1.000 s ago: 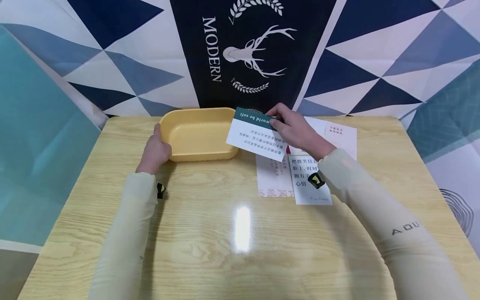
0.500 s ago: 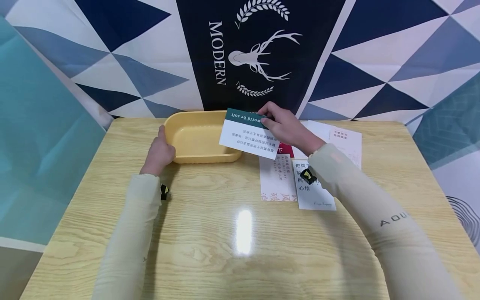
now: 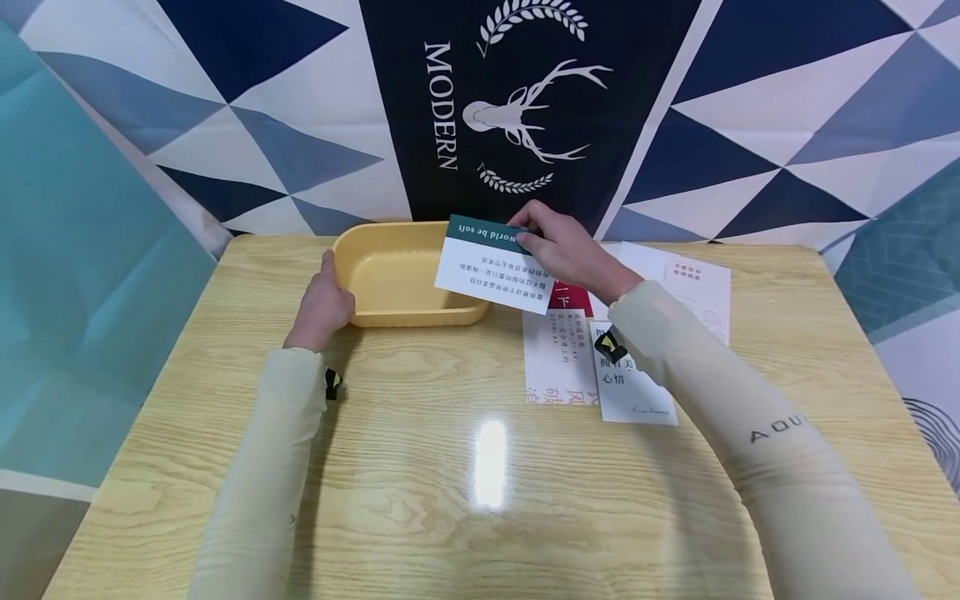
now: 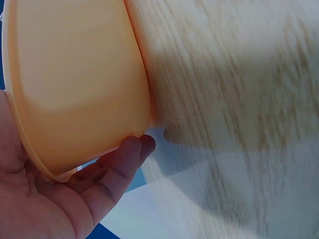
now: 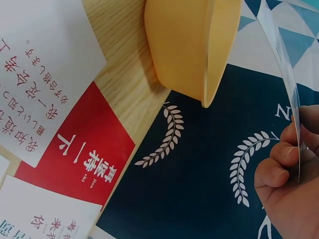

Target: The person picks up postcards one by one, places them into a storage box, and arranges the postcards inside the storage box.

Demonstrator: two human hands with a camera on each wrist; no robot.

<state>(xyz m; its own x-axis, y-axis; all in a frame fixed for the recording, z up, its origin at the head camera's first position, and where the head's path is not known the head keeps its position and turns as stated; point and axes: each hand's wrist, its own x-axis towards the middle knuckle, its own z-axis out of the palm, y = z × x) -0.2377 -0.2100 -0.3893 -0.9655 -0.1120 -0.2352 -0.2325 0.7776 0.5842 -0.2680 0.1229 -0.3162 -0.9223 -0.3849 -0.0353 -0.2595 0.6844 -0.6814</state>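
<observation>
A yellow plastic basin [image 3: 416, 318] stands at the table's back edge. My left hand [image 3: 321, 307] grips its left end; in the left wrist view the fingers [image 4: 117, 172] curl round the basin's outer wall [image 4: 79, 74]. Between thumb and fingers, my right hand [image 3: 570, 250] pinches a white card [image 3: 487, 275] with a green printed band. The card is tilted and overlaps the basin's right end in the head view. Seen from the right wrist, the card [image 5: 284, 55] is nearly edge-on, raised beside the basin [image 5: 184, 45].
Several cards lie overlapping right of the basin: a red card [image 3: 573, 300], a white one with red print [image 3: 551, 367], one with black print [image 3: 637, 400] and another [image 3: 693, 279] farther right. A patterned cloth backdrop [image 3: 517, 200] rises directly behind the wooden table [image 3: 420, 467].
My right hand has carried the card left, from beside the basin to over its right end, uncovering more of the red card. The left hand keeps its grip; the head view shifted slightly.
</observation>
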